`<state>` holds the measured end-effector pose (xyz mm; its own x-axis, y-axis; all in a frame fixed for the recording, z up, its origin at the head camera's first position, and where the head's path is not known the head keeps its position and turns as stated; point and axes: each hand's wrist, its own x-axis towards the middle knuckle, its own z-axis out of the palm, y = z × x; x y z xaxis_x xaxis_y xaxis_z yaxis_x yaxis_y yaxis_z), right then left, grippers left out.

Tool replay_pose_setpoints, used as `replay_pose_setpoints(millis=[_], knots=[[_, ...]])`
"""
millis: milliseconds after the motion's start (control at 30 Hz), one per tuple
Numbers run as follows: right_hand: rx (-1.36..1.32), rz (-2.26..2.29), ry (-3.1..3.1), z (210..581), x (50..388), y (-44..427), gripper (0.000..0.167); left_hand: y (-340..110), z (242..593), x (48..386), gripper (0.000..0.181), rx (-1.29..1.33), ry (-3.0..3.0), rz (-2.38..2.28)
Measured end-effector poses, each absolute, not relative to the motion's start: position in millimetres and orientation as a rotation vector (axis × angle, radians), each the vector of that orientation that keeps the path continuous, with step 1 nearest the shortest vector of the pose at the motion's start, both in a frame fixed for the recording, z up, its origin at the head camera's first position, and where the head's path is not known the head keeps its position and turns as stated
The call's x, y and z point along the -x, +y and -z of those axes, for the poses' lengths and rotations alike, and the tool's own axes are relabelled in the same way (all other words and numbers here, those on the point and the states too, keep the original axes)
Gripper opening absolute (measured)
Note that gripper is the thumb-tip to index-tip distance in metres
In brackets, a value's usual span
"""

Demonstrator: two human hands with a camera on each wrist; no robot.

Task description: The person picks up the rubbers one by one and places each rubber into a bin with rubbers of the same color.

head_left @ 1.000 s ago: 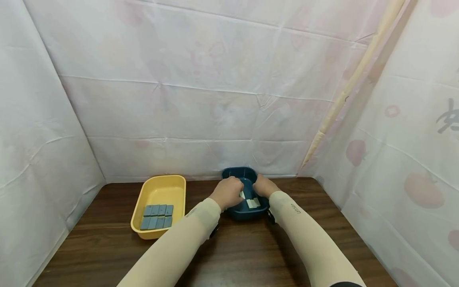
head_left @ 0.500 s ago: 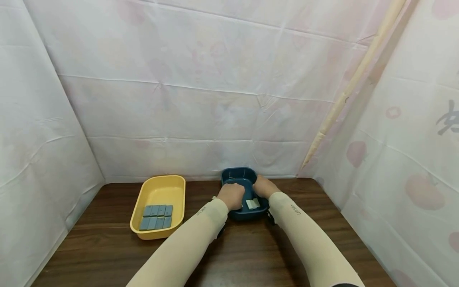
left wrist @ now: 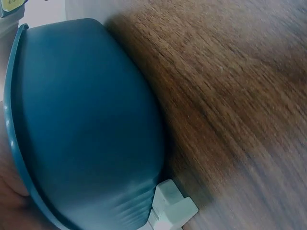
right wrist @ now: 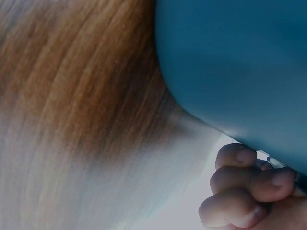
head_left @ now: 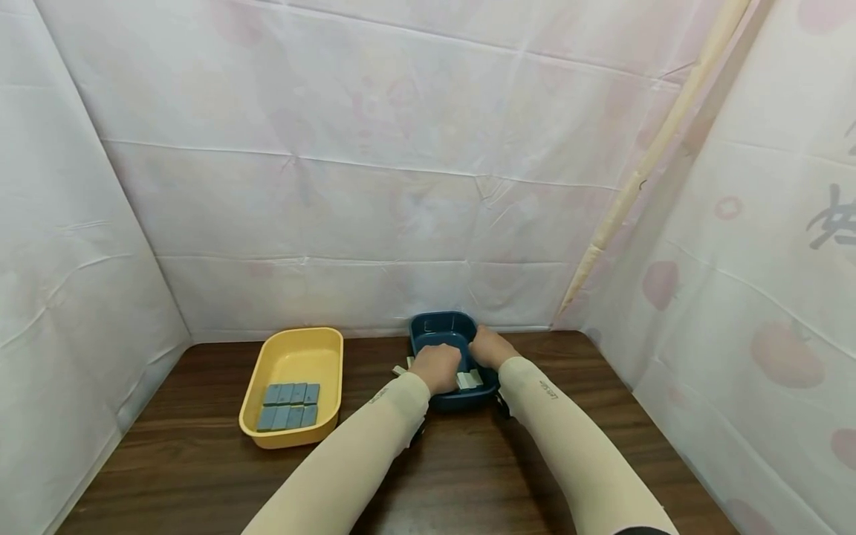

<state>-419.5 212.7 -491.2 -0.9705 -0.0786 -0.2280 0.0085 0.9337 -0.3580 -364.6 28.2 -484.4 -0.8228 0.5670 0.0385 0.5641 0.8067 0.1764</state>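
The dark blue plastic tray [head_left: 444, 325] stands at the back of the table, with small whitish blocks [head_left: 469, 379] in its near end. My right hand [head_left: 493, 347] holds its right rim; in the right wrist view the fingers [right wrist: 232, 208] are curled close against the tray. Over the tray's near left part is my left hand [head_left: 436, 368], bent down with its fingertips hidden. The left wrist view shows the tray's outer wall [left wrist: 86, 115], with only a bit of the hand beyond the rim. More whitish blocks [left wrist: 173, 208] lie on the table against the tray's left side.
A yellow tray [head_left: 334, 360] stands to the left, holding grey-blue blocks [head_left: 290, 405] set in two rows. The brown wooden table [head_left: 461, 475] ends at pale printed sheeting [head_left: 374, 223] behind and on both sides.
My left hand has moved a little right and nearer to me over the blue tray. Whitish blocks left of the tray have come into sight. My right hand stays at the rim.
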Motion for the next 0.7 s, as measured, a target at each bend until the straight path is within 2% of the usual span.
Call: replay_pose_setpoints(millis=[333,400,533,633,700], knots=[[0.065,0.506,2.858,491,419,212,0.07,21,478,364,0.05,-0.981,3.039,-0.365],[0.068,0.498,2.865,490,419,212,0.069,18,476,365,0.044,-0.991,3.111,-0.355],[0.049,0.499,2.87,491,419,211,0.069,10,472,369,0.017,-0.91,3.251,-0.275],[0.032,0.508,2.867,492,419,211,0.069,1,470,374,0.02,-0.744,3.31,-0.243],[0.027,0.515,2.864,491,419,210,0.069,-8,468,378,0.015,-0.615,3.323,-0.248]])
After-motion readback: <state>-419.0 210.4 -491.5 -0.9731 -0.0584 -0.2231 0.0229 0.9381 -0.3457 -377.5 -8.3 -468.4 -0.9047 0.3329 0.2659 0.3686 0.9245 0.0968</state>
